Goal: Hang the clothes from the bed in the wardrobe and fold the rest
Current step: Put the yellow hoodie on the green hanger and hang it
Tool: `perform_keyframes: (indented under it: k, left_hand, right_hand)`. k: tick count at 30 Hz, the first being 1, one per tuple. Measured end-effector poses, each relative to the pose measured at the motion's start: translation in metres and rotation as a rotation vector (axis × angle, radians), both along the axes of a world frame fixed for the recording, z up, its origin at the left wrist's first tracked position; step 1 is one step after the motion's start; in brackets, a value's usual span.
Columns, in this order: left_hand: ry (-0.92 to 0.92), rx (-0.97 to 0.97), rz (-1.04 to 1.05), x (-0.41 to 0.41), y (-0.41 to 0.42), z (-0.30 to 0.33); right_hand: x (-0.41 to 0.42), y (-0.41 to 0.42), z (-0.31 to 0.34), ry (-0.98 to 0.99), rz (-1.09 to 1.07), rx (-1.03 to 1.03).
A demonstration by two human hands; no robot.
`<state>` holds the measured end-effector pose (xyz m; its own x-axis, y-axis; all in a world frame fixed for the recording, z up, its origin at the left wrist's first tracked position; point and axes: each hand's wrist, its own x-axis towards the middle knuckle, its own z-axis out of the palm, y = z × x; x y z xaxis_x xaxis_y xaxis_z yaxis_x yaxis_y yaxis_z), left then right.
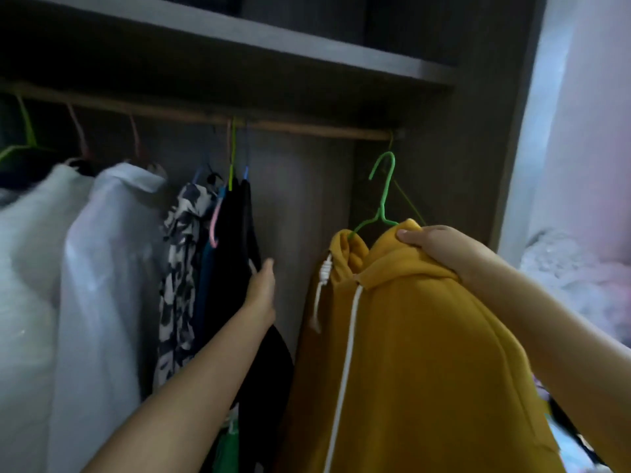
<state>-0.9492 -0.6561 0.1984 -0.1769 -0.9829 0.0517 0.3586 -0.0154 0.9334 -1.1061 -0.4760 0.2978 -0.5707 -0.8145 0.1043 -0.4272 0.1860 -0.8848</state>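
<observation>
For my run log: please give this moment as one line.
right hand: grips yellow hoodie on green hanger | hook: below rail | left hand: open, touching black garment

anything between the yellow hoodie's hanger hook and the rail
Nothing visible: the green hanger hook sits just below a bare stretch of rail, right of the black garment that the left hand touches.

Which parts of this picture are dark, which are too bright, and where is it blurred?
Head view: the wardrobe shelf and its underside lie in deep shadow; the right edge by the bed is washed out by daylight; the white garments at left smear with motion blur; the yellow hoodie, green hanger and right hand are fairly sharp; the rail bows from wide-angle distortion.
</observation>
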Motion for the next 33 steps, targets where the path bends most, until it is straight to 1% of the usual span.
perform_keyframes:
  k: [2, 4, 7, 9, 13, 17, 20, 25, 29, 31, 33]
  left_hand:
    - [0.029, -0.007, 0.076, 0.011, -0.02, 0.007]
    - [0.021, -0.073, 0.097, 0.017, -0.04, 0.012]
    - [0.059, -0.188, 0.085, 0.027, -0.064, 0.031]
    - [0.09, -0.227, 0.065, 0.033, -0.076, 0.044]
    - [0.116, -0.24, 0.011, 0.043, -0.082, 0.051]
    - [0.093, -0.267, 0.024, 0.053, -0.081, 0.049]
    - [0.058, -0.281, 0.032, 0.058, -0.082, 0.046]
    - [0.004, -0.289, 0.033, 0.058, -0.069, 0.043]
    - [-0.059, -0.333, 0.023, 0.049, -0.053, 0.038]
    - [-0.094, -0.371, 0.038, 0.043, -0.044, 0.036]
    - [-0.15, -0.458, 0.094, 0.035, -0.035, 0.035]
  right_hand:
    - [0.012, -0.037, 0.01, -0.005, 0.024, -0.037]
    - [0.022, -0.072, 0.018, 0.005, 0.048, -0.082]
    - [0.041, -0.121, 0.037, 0.041, 0.095, -0.155]
    - [0.052, -0.154, 0.06, 0.078, 0.133, -0.189]
    - [0.064, -0.215, 0.097, 0.149, 0.116, -0.196]
    - [0.065, -0.255, 0.09, 0.264, 0.099, -0.141]
    - [0.058, -0.271, 0.063, 0.318, 0.088, -0.058]
    - [0.05, -0.275, 0.055, 0.345, 0.058, -0.088]
    - [0.042, -0.257, 0.043, 0.355, 0.056, -0.148]
    - [0.034, -0.24, 0.029, 0.415, 0.027, -0.212]
    - [0.022, -0.217, 0.014, 0.492, -0.025, -0.302]
